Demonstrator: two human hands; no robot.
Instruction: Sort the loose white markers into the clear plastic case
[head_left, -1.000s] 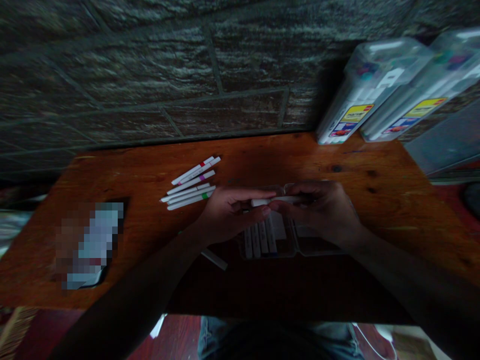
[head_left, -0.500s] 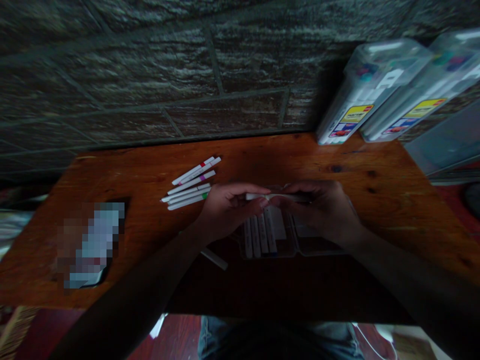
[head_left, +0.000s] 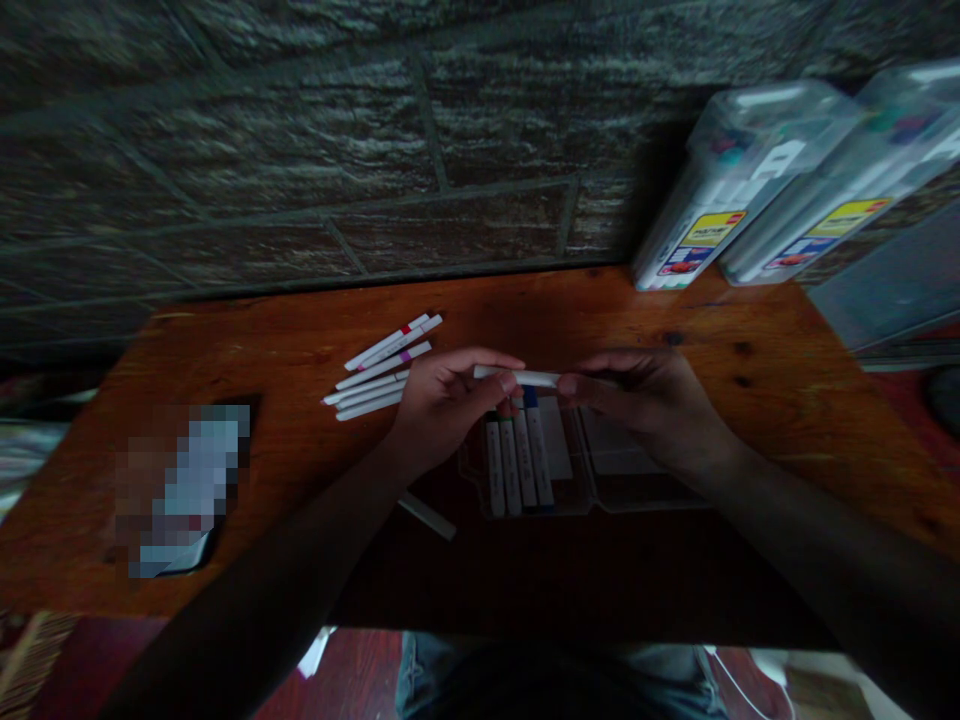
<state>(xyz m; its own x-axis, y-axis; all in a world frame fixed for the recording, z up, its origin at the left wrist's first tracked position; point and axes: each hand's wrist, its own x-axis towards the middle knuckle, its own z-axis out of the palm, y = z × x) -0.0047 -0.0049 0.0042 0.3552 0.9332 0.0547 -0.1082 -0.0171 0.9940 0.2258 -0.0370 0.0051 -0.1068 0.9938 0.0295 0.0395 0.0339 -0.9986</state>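
Between my hands a white marker (head_left: 536, 379) lies level above an opened clear plastic case (head_left: 592, 502). My left hand (head_left: 457, 395) pinches its left end between thumb and fingers. The thumb and fingers of my right hand (head_left: 645, 400) close on its right end, which they partly hide. Several white markers (head_left: 520, 465) with coloured bands stand side by side in the left half of the case. To the left of my left hand, several more loose markers (head_left: 386, 352) lie on the wooden table. Another marker (head_left: 427, 515) lies below my left wrist, partly covered by it.
Two tall clear marker boxes (head_left: 694, 235) with yellow labels stand at the back right against the brick wall (head_left: 337, 150). A phone (head_left: 187, 490), blurred out, lies on the left of the table (head_left: 285, 330). A white cable (head_left: 739, 685) is on the floor below.
Both hands have risen slightly away from the case and drawn a little apart, so more of the marker between them shows. The markers in the case are less covered.
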